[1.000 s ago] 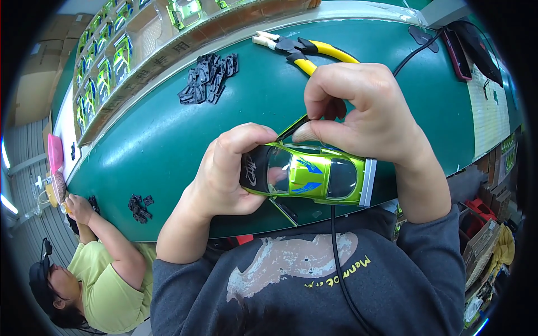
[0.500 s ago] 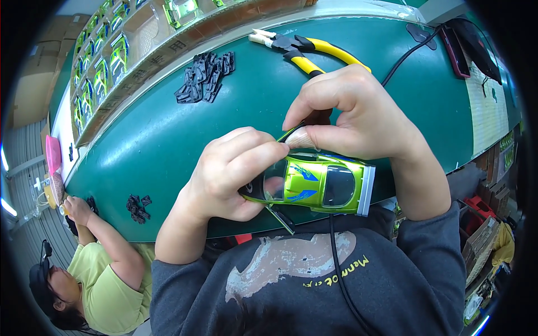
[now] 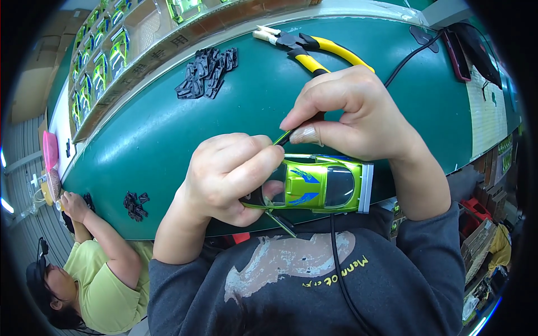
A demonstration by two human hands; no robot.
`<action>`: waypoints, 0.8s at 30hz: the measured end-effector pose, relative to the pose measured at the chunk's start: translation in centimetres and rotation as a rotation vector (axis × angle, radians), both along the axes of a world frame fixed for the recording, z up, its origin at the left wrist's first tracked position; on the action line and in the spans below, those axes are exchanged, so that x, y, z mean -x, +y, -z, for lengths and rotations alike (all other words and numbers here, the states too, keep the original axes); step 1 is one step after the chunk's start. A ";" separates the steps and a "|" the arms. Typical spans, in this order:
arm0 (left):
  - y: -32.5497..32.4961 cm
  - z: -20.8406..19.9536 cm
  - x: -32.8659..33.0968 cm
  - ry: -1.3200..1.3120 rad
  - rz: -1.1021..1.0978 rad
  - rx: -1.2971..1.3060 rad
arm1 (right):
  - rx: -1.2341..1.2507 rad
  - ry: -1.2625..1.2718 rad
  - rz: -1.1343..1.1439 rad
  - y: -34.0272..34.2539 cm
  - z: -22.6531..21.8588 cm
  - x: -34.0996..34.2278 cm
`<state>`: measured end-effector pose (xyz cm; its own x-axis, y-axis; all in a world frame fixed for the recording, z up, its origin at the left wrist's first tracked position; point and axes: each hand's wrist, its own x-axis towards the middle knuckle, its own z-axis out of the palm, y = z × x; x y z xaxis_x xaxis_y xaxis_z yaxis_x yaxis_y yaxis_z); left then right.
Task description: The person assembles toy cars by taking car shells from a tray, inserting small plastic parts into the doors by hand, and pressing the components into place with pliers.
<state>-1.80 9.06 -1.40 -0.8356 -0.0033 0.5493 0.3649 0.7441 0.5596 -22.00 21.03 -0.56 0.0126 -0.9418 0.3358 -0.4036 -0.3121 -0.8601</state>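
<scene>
A green toy car body [image 3: 304, 185] with blue markings and a grey rear edge lies roof up between my hands. My left hand [image 3: 227, 176] grips its front end, the fingers wrapped around it and hiding much of the nose. On the far side, a narrow green-and-black door [image 3: 284, 136] stands swung out from the body. My right hand [image 3: 356, 115] pinches its outer end between thumb and index finger; a clear wrapping covers the thumb tip. Another door [image 3: 282, 224] sticks out on the near side, close to my left hand.
Yellow-handled pliers [image 3: 314, 47] lie beyond my right hand. A pile of black plastic parts [image 3: 206, 73] is at far left, a smaller pile [image 3: 135, 206] nearer. A carton [image 3: 151, 70] holds green car parts. A phone [image 3: 457, 56] lies far right; a co-worker [image 3: 106, 274] sits left.
The far door now shows more plainly, angled out between my fingertips. My left hand has shifted slightly left, and my right fingers still pinch the door.
</scene>
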 end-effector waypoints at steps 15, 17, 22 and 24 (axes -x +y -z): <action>-0.3 -1.0 -0.1 -0.083 -0.003 0.056 | -0.115 -0.130 -0.022 0.0 -0.2 0.1; -0.2 -1.1 -0.1 -0.085 -0.007 0.057 | -0.050 -0.059 -0.046 0.1 -0.3 0.3; -0.4 -0.8 -0.3 -0.065 -0.028 0.004 | -0.063 -0.104 -0.011 -0.1 0.1 -0.2; -0.6 -0.5 -0.2 -0.075 -0.026 -0.180 | -0.091 -0.161 0.000 -0.3 0.7 -0.3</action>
